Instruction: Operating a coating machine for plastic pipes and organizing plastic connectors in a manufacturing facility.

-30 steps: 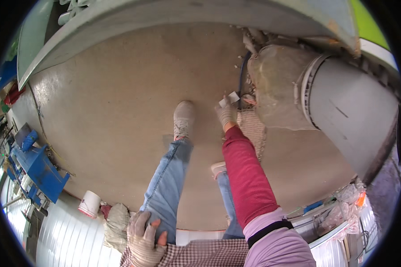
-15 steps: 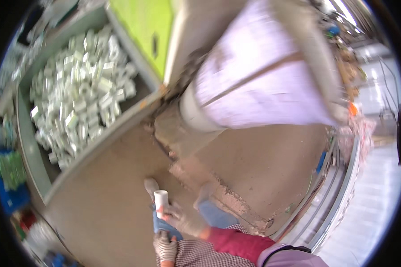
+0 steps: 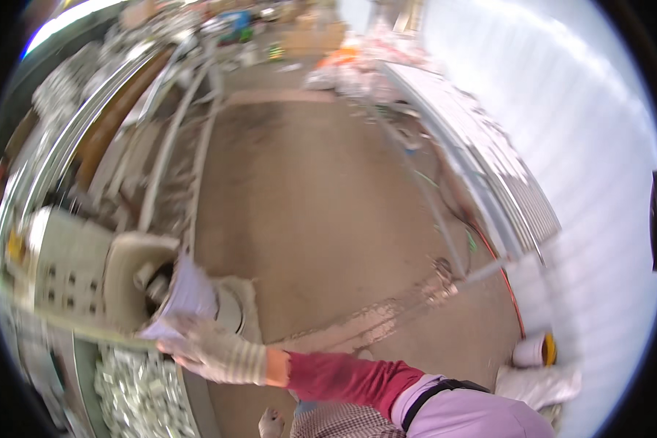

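Observation:
My right hand [image 3: 215, 352], in a pale striped glove, reaches left across the picture from a maroon sleeve [image 3: 350, 379]. Its fingers are blurred beside the lower edge of a tall white-and-lilac container [image 3: 193, 296] with a wide mouth. Whether they touch it or hold something, I cannot tell. Inside the mouth, a short white tube [image 3: 144, 274] and darker pieces show. My left hand is out of view. Below my right hand, a grey-green bin [image 3: 201, 405] holds many short, shiny, pale pieces [image 3: 142, 398].
A pale panel with dark square holes [image 3: 69, 288] stands left of the container. Long metal rails [image 3: 171, 157] run along the left. At right are a metal rack [image 3: 482, 175], an orange hose [image 3: 515, 299] and a white bucket [image 3: 531, 351]. Brown floor [image 3: 299, 197] stretches between.
The view has swung right. My right hand, which held a white tube near my legs, now reaches left to the container; the tube no longer shows in it. My left hand has left view.

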`<state>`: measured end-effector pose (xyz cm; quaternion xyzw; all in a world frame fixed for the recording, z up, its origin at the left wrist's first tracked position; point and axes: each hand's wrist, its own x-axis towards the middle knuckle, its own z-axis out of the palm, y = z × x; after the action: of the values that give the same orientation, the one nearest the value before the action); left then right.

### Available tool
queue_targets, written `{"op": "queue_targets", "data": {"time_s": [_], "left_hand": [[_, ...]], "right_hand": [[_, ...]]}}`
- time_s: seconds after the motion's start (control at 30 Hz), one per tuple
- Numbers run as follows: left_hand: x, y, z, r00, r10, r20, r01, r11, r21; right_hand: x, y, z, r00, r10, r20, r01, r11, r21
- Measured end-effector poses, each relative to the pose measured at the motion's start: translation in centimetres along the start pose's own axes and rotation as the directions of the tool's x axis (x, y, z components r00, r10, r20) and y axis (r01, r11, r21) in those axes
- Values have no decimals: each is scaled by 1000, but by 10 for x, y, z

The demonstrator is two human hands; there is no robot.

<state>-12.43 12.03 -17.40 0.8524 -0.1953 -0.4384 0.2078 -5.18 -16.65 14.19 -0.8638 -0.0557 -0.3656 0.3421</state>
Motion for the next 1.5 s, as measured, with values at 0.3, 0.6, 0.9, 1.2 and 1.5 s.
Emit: {"op": "queue_targets", "data": {"time_s": [0.3, 0.6, 0.9, 1.2, 1.5], "left_hand": [[38, 33, -29, 850, 201, 488, -517, 502, 693], [21, 283, 182, 724, 184, 665, -308, 948, 74], [123, 343, 271, 870, 53, 489, -101, 992, 71], [-26, 664, 462, 814, 297, 498, -393, 915, 96], [-171, 645, 540, 934, 28, 356, -92, 982, 164]], "right_hand": [[-422, -64, -324, 388, 912, -134, -894, 337, -295], [-702, -153, -496, -242, 759, -604, -970, -165, 181], [-750, -78, -663, -332, 797, -505, -864, -42, 502], [-907, 5, -830, -236, 541, -807, -924, -382, 15], [-1026, 106, -923, -387, 875, -291, -571, 20, 820]]}}
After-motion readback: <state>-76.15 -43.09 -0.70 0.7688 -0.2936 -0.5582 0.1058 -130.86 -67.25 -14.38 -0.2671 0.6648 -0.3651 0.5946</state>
